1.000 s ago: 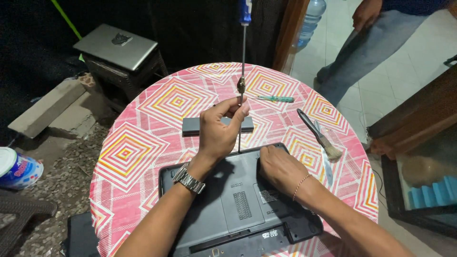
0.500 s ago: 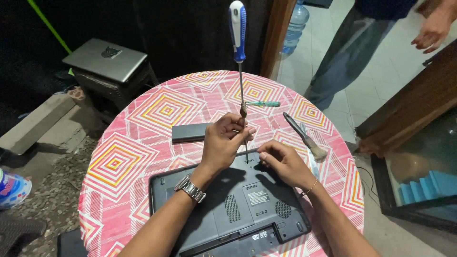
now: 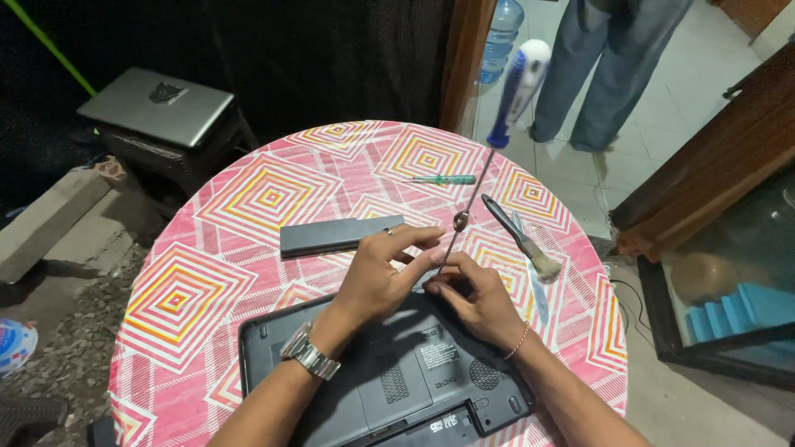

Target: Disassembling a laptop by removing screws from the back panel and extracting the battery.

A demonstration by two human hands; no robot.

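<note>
left hand (image 3: 383, 277) pinched on screwdriver (image 3: 489, 153) shaft | right hand (image 3: 474, 296) gripped shaft near tip | screwdriver stood tilted over upturned laptop (image 3: 389, 377), near edge of counter (image 3: 248, 194) | battery (image 3: 340, 235) just beyond

Green screwdriver (image 3: 440, 179), brush (image 3: 522, 240), grey laptop (image 3: 156, 105) behind.

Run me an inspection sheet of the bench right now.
Surface: round table, pink patterned cloth.
Job's things: upturned black laptop; long screwdriver, blue-white handle, tip at laptop's rear edge.
Clutter: grey battery pack, small green screwdriver, brush.
Grippers: left hand and right hand pinch the shaft low.
Cables: thin black cable on the floor, right of the table.
Surroundings: closed silver laptop, water bottle, a person's legs.
</note>
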